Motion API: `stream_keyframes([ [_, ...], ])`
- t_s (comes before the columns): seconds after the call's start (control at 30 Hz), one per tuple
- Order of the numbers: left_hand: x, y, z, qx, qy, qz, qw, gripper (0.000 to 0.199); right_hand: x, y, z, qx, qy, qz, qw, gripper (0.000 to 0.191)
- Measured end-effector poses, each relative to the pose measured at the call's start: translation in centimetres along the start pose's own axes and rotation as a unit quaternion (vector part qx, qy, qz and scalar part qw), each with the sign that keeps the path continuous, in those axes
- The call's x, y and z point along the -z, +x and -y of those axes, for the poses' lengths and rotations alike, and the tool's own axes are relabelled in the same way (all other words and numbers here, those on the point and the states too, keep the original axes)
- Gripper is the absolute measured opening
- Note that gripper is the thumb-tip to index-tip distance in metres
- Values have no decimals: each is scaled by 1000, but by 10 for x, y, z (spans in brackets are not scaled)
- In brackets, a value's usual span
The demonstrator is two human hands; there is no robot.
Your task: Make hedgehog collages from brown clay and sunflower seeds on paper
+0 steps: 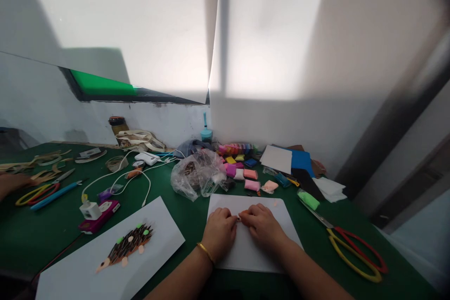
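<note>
My left hand [221, 228] and my right hand [264, 226] rest on a white sheet of paper [270, 255], fingertips nearly meeting. Both hands are closed in a pinch around a small orange-brown piece [245, 212] with a dark spot near its tip. My fingers cover most of it, so its full shape is hidden. A faint pale pink bit [275, 203] lies near the sheet's upper right corner. On another white sheet [82, 269] to the left is a hedgehog picture [130, 245] with dark spines, pale pink pieces and green dots.
Colourful clay packets [239, 174] and a clear plastic bag [197, 173] lie beyond the sheet. Large scissors [351, 248] and a green clay packet [309, 199] are at right. Left are a magenta power strip [100, 216], white cables and another person's hand [14, 183].
</note>
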State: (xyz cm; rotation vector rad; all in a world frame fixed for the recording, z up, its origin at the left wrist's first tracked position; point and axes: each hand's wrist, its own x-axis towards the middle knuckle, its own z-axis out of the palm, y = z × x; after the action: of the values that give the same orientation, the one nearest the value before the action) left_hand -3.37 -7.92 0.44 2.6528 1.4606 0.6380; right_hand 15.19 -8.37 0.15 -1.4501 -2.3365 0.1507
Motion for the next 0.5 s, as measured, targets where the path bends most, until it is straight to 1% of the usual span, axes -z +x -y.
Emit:
stream_keyframes([
  [0.1, -1, 1, 1, 10, -3, 1, 1000, 13, -1, 0, 2, -3, 1, 13, 1000, 40],
  [0.2, -2, 1, 3, 14, -3, 4, 1000, 11, -2, 1, 2, -7, 6, 13, 1000, 40],
  [0.4, -1, 1, 3, 15, -4, 11, 1000, 12, 0, -1, 3, 7, 11, 14, 1000, 43],
  [0.5, 2, 2, 1, 18, -8, 16, 1000, 14, 0, -2, 3, -5, 10, 8, 1000, 40],
])
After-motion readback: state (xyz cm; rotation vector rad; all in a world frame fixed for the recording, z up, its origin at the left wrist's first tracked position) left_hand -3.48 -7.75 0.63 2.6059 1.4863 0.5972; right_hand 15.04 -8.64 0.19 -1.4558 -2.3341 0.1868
